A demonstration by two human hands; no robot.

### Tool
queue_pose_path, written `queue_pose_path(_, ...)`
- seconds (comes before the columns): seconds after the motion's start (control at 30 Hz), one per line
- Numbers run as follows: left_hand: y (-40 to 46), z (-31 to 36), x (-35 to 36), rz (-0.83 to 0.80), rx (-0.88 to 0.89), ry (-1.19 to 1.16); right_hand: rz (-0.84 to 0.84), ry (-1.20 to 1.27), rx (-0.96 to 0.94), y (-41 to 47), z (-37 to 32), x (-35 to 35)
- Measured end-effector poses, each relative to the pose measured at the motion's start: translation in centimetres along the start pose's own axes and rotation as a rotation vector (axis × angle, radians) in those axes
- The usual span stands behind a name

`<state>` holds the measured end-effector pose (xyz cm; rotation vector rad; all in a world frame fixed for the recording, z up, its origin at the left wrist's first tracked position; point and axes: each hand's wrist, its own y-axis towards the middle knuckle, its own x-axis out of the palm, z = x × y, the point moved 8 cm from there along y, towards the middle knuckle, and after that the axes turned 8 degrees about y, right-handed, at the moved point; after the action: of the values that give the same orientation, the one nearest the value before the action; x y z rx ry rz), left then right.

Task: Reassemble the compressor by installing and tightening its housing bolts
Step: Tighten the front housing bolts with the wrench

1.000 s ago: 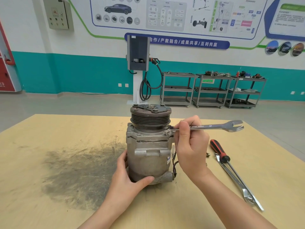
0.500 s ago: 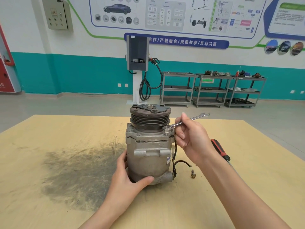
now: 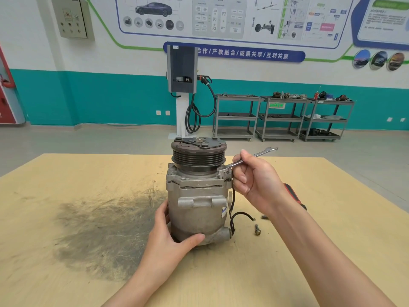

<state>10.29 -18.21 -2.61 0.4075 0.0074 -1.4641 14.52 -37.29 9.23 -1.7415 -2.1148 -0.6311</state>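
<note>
From the head camera, the compressor (image 3: 198,196) stands upright near the middle of the tan tabletop (image 3: 332,240), its grooved pulley on top and a dark, smudged patch of the surface just to its left. The left hand (image 3: 170,238) wraps the lower body of the housing, thumb across the front and fingers round the far side, a firm grip that holds the unit. The right hand (image 3: 254,180) pinches the shank of a wrench (image 3: 250,157), whose near end sits on a housing bolt (image 3: 220,172) at the top right corner of the casing; the handle slants up and away to the right. A loose bolt (image 3: 257,229) lies on the tabletop just beside the compressor's black wire, and what seems to be a small spring lies near it. A red-handled screwdriver (image 3: 294,196) shows partly behind the right forearm.
</note>
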Motion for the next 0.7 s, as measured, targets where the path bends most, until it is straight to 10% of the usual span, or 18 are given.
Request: queue_pose_path(0.7,-0.1,0.5,0.1,-0.007,-0.004,-0.002,0.134,-0.35,-0.672,-3.4,-1.7,0.9)
